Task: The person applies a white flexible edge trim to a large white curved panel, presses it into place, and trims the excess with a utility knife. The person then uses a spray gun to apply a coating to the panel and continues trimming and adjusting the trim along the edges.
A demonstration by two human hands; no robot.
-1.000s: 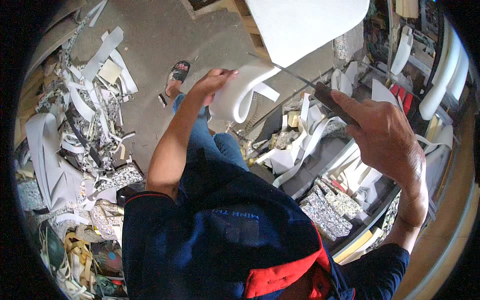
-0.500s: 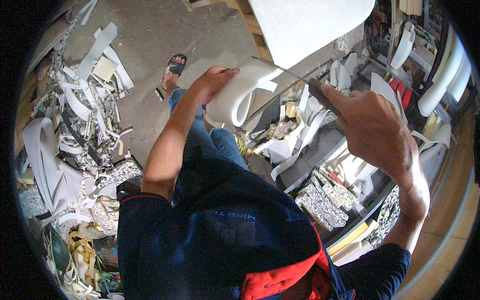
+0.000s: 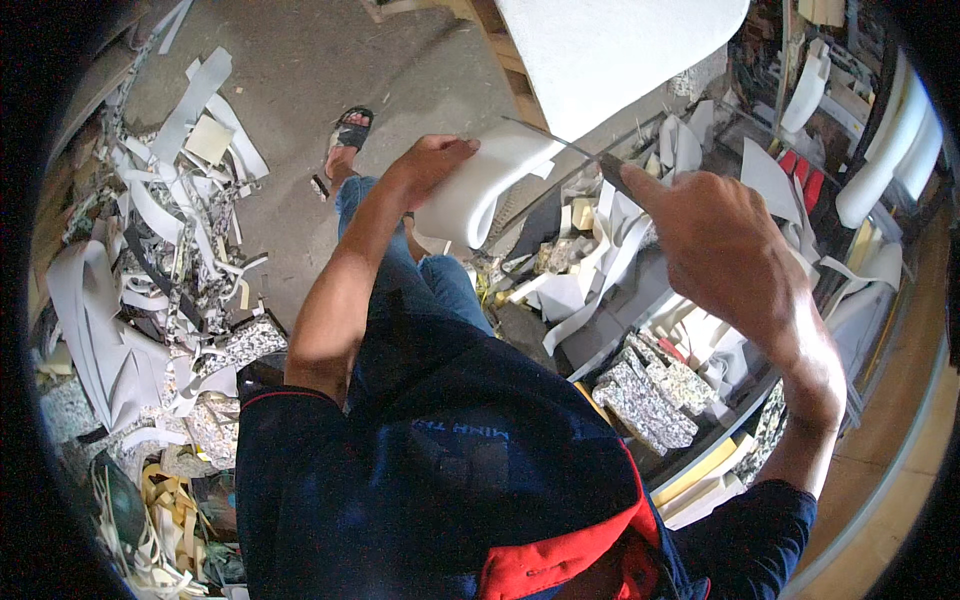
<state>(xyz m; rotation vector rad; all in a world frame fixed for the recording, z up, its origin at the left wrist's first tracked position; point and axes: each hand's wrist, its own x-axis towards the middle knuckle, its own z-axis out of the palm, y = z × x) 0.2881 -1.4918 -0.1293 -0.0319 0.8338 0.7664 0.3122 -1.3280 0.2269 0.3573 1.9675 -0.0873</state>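
A bent sheet of white foam (image 3: 470, 200) hangs in front of my knees, its lower end curled under. My left hand (image 3: 430, 168) is closed on its left edge, thumb on top. In my right hand (image 3: 735, 260), the fingers are wrapped round the dark handle of a long thin knife (image 3: 560, 138). The blade points left and lies along the foam's far edge, its tip near the upper left corner. From the foam's right side a small white flap (image 3: 541, 170) sticks out. How deep the blade sits in the foam is hidden.
Foam strips and offcuts (image 3: 170, 205) are heaped on the floor at left. At right, a bin holds white scraps and speckled foam blocks (image 3: 645, 405). A large white slab (image 3: 620, 60) lies ahead on a wooden support. White foam rolls (image 3: 880, 165) stand at far right.
My right hand has moved left with the knife, so more of the blade reaches across the foam. The curled lower end of the foam has flattened a little. My left hand stays nearly in place.
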